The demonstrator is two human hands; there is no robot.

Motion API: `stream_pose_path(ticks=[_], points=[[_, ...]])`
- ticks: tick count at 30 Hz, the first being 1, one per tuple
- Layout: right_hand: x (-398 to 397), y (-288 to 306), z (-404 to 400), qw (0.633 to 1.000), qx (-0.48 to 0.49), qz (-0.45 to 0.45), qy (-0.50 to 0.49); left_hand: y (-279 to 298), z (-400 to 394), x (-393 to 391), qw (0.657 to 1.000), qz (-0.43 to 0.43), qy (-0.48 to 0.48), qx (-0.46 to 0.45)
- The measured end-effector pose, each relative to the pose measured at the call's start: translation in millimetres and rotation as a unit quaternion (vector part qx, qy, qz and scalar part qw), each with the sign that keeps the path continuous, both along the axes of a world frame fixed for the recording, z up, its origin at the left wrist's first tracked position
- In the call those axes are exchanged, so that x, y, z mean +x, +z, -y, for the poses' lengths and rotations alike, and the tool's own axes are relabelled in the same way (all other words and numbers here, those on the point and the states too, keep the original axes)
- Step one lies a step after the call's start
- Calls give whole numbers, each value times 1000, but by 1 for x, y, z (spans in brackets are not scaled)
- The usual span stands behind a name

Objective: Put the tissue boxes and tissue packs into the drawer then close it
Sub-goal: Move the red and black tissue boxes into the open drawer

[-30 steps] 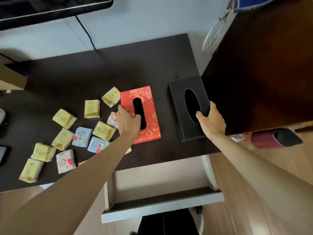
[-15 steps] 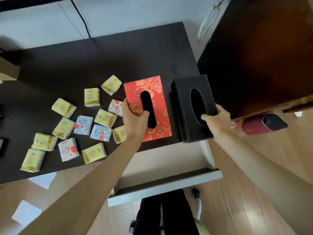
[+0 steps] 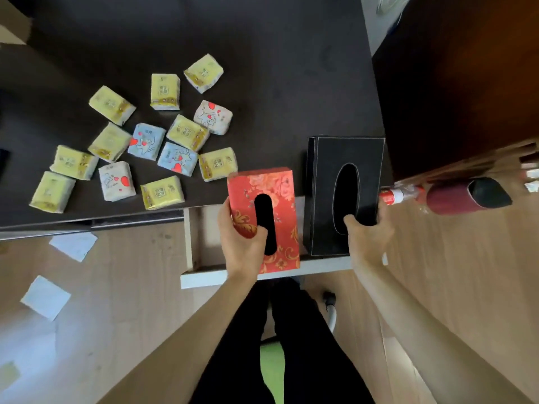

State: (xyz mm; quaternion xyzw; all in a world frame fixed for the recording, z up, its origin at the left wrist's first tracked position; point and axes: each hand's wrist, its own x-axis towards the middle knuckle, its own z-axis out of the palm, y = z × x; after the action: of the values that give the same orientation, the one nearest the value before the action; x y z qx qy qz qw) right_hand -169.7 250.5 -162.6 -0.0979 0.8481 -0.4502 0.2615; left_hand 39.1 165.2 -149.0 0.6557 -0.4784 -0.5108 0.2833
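Observation:
My left hand [image 3: 240, 240] grips the red floral tissue box [image 3: 277, 199] by its left side, thumb in the oval slot, and holds it above the open drawer [image 3: 204, 275]. My right hand [image 3: 366, 237] grips the black tissue box [image 3: 347, 176] at its near end, also over the drawer, its far end still above the desk edge. The two boxes hang side by side and hide most of the drawer's inside. Several small tissue packs [image 3: 186, 132], yellow, blue and white, lie scattered on the dark desk [image 3: 262, 53] to the left.
A dark wooden cabinet [image 3: 466, 83] stands right of the desk. A red bottle with a dark cap [image 3: 463, 196] sticks out beside the black box. White paper sheets [image 3: 45, 297] lie on the wooden floor. My legs in black trousers [image 3: 291, 345] are below the drawer front.
Both hands lifted the red and black boxes off the desk and brought them toward me, over the open drawer. The view tilted further down.

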Motion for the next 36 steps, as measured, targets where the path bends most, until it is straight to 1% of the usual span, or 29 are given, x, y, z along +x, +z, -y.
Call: stream_pose_path(ticks=[3, 8, 11, 14, 17, 19, 22, 26, 29, 31, 33, 36], points=[[5, -13, -10, 999, -34, -31, 18, -17, -16, 1, 999, -9, 21, -23], [10, -32, -22, 996, -45, -35, 68, -35, -26, -5, 998, -12, 21, -55], [8, -42, -24, 990, -62, -59, 111, -48, -29, -1, 997, 0, -2, -82], [8, -54, -28, 983, -77, -107, 130, -62, -30, 6, 994, 0, -35, -107], [8, -68, -33, 978, -70, -137, 138, -69, -34, 10, 991, -9, -52, -123], [6, -75, -36, 972, -50, -162, 161, -71, -37, 11, 988, -11, -59, -141], [6, -84, -43, 947, -16, -235, 220, -73, -42, 18, 980, -8, -75, -185], [4, -93, -51, 925, -9, -297, 236, -76, -50, 32, 962, 40, -108, -249], [13, -98, -72, 910, -11, -338, 240, -76, -69, 44, 942, 109, -110, -299], [16, -96, -83, 904, 7, -351, 242, -71, -77, 47, 936, 141, -122, -298], [27, -83, -97, 909, 24, -342, 236, -59, -90, 53, 935, 165, -142, -280], [42, -73, -118, 906, 34, -348, 240, -63, -106, 62, 928, 195, -173, -267]])
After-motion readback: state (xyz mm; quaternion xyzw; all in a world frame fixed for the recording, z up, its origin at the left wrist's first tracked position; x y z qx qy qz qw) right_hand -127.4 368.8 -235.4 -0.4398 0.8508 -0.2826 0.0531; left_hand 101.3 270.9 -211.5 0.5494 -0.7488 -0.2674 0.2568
